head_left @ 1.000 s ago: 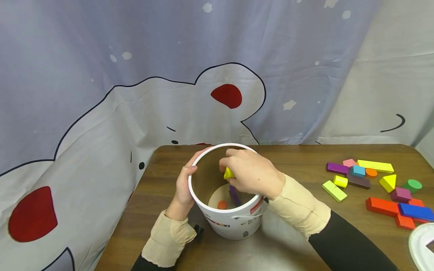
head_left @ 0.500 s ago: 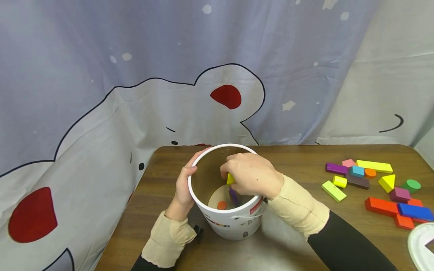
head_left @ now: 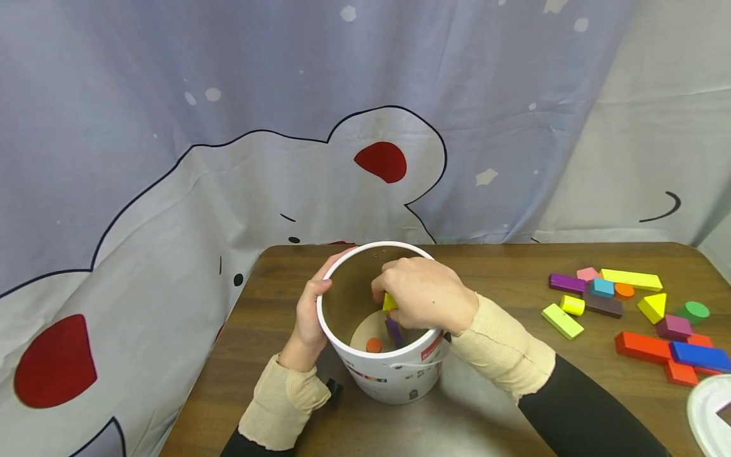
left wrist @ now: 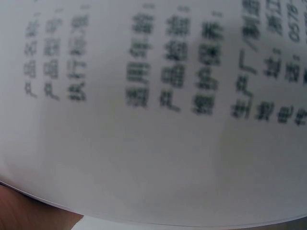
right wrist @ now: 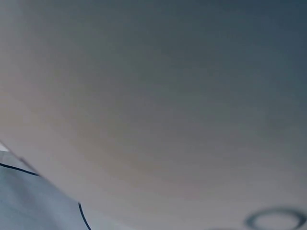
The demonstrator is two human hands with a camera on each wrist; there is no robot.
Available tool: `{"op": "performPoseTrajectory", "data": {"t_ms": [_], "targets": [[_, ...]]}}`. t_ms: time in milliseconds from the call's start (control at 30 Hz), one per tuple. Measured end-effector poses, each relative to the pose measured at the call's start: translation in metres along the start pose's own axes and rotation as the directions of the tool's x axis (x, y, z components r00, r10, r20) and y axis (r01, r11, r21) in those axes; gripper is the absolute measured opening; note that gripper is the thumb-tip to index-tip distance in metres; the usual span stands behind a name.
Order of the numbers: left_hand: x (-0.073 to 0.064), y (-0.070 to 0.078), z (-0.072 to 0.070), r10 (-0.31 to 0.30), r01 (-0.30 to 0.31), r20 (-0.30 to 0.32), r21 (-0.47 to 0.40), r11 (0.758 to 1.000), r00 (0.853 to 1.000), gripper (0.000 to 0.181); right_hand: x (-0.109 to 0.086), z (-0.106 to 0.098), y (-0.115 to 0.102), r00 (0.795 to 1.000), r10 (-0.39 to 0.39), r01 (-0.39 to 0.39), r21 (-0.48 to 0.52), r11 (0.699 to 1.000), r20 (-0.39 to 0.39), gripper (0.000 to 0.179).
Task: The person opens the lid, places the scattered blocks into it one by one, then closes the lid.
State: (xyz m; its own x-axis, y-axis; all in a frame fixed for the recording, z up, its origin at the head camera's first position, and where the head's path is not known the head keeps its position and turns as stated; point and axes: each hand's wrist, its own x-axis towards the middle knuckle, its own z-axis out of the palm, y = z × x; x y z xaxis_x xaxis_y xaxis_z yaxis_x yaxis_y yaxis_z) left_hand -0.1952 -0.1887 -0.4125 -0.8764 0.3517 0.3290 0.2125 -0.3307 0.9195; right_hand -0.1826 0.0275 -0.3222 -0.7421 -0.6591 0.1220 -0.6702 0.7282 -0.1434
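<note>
A white bucket [head_left: 388, 387] with printed sides stands on the wooden table. My left hand [head_left: 308, 317] grips its left side, thumb at the rim. Inside the bucket mouth, my right hand [head_left: 425, 292] pinches a yellow block [head_left: 389, 303], mostly hidden by the fingers; its visible part looks triangular. On the bucket floor lie a purple block [head_left: 394, 331] and an orange round block [head_left: 374, 345]. The left wrist view is filled by the bucket's printed wall [left wrist: 144, 158]. Blurred pale bucket wall [right wrist: 144, 120] takes up most of the right wrist view.
Several coloured blocks lie on the right of the table, among them a lime block [head_left: 562, 322], a yellow triangle [head_left: 653, 308], a green cylinder [head_left: 695, 311] and a blue block [head_left: 701, 357]. A white lid-like disc [head_left: 705, 412] is cut off at the right edge.
My right hand has moved slightly down and right inside the bucket with the yellow block, then stayed almost still. The left hand and bucket have not moved.
</note>
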Motion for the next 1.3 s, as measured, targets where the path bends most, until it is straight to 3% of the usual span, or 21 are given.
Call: {"op": "performPoseTrajectory", "data": {"t_ms": [167, 433, 833, 1033, 1300], "targets": [[0.000, 0.006, 0.005, 0.009, -0.008, 0.020, -0.020, 1.000, 1.000, 0.064, -0.001, 0.000, 0.000, 1.000, -0.009, 0.009, -0.003, 1.000, 0.000, 0.020], [0.002, 0.004, 0.003, 0.042, -0.042, 0.057, -0.010, 0.999, 0.997, 0.063, -0.003, 0.001, 0.001, 0.997, -0.038, 0.038, -0.001, 0.999, -0.062, 0.055], [0.000, 0.007, 0.007, 0.041, -0.040, 0.040, -0.024, 0.999, 0.998, 0.063, -0.006, 0.002, 0.003, 0.969, -0.037, 0.074, 0.142, 0.987, -0.245, 0.049], [-0.001, 0.007, 0.008, 0.033, -0.032, 0.029, -0.030, 0.999, 0.999, 0.064, -0.010, 0.003, 0.005, 0.943, -0.003, 0.079, 0.216, 0.973, -0.332, 0.043], [0.000, 0.002, 0.001, 0.080, -0.078, 0.074, -0.019, 0.997, 0.994, 0.062, -0.021, 0.008, 0.008, 0.877, -0.001, 0.154, 0.277, 0.948, -0.481, 0.029]]}}
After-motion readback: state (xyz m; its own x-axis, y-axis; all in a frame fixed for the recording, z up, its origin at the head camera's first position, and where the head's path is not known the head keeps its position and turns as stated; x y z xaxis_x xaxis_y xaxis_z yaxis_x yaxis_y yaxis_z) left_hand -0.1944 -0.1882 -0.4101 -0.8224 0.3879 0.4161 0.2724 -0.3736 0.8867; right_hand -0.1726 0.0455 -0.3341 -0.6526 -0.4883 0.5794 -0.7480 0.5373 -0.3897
